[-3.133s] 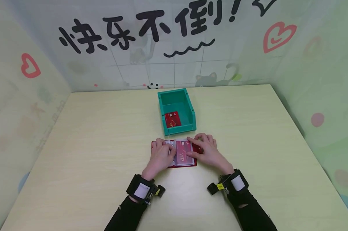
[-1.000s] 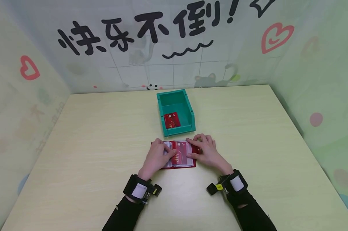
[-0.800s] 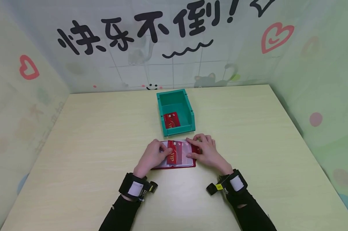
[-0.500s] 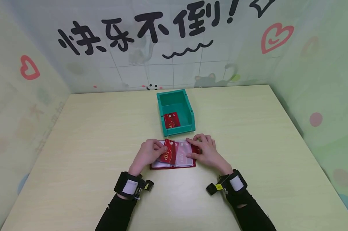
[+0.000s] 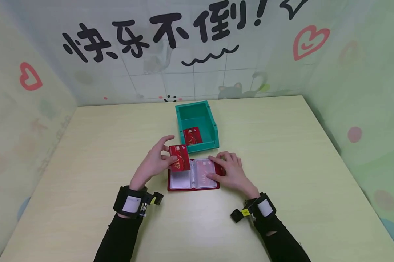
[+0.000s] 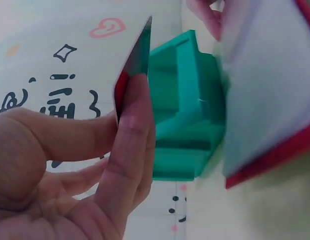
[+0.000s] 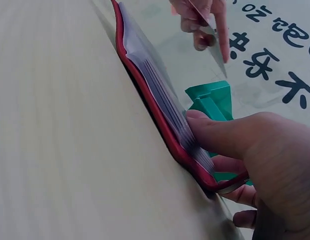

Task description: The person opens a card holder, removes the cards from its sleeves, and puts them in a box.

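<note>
My left hand pinches a red VIP card between thumb and fingers, lifted over the left page of an open card holder. Its index finger stretches out beyond the card. In the left wrist view the card appears nearly edge-on. My right hand grips the right side of the holder. Seen from the right wrist, the thumb presses on the stacked clear pages while fingers curl by the red cover. A pale card shows through the right-hand sleeve.
Behind the holder stands a green box, its front close to the held card. Another red card lies in the box. The pale table meets printed walls at the back and sides.
My left hand drew the red card leftward out of the right page's sleeve, then raised it up and away toward the box. The right hand has stayed on the holder.
</note>
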Motion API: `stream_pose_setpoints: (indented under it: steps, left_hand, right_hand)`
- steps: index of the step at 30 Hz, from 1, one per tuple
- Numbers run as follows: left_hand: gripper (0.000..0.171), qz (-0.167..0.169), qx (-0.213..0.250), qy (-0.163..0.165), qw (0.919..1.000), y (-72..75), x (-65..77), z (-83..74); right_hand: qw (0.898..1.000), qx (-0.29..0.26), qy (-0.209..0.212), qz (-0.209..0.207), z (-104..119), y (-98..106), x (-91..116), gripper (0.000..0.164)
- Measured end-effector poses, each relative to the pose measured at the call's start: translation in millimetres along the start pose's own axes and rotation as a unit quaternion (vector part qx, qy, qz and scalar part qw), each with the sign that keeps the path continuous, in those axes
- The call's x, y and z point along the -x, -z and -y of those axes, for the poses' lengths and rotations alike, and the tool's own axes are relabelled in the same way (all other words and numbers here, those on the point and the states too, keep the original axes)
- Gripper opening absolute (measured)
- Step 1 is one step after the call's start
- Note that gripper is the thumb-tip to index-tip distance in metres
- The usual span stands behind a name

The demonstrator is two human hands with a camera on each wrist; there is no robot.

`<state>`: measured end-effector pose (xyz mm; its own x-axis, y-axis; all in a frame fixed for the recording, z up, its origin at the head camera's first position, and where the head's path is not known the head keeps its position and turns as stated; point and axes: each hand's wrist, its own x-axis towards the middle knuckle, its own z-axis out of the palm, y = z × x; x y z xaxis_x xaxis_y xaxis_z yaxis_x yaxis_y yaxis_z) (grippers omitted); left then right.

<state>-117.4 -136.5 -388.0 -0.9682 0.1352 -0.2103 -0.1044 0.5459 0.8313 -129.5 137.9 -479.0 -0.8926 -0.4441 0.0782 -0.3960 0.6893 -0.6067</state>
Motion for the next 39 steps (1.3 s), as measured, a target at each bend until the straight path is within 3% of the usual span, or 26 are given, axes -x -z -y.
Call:
stream_pose_setpoints:
  steps: [5,11,14,18,23,30,35,39]
  left_hand:
    - [0.064,-0.051,-0.026,-0.043,0.9975,-2.2,-16.8,-16.8]
    - [0.057,-0.121,-0.096,-0.112,0.9817,-19.5,-49.0,-28.1]
    - [0.055,-0.142,-0.163,-0.130,0.9676,-27.2,-62.9,-28.1]
    - [0.046,-0.163,-0.267,-0.147,0.9383,-31.2,-77.5,-27.0]
    - [0.036,-0.159,-0.347,-0.137,0.9143,-31.9,-93.2,-22.8]
    - [0.016,-0.131,-0.407,-0.110,0.8974,-32.3,-104.0,-9.6]
    - [0.019,-0.124,-0.419,-0.138,0.8888,-30.3,-95.0,-10.9]
    - [0.027,-0.086,-0.428,-0.185,0.8806,-30.5,-77.9,-13.4]
  right_hand:
    - [1.000,0.001,0.006,-0.016,-1,-6,-1,0.066]
    - [1.000,0.001,0.014,-0.025,0,-9,0,0.065]
    - [1.000,0.001,0.016,-0.025,0,-11,1,0.065]
    - [1.000,-0.003,0.015,-0.027,1,-12,1,0.064]
    - [1.000,-0.005,0.013,-0.028,1,-12,0,0.064]
    - [1.000,-0.002,0.006,-0.020,1,-9,1,0.064]
    - [1.000,-0.004,0.003,-0.019,2,-5,1,0.065]
    - [1.000,0.002,0.010,-0.025,0,-5,1,0.064]
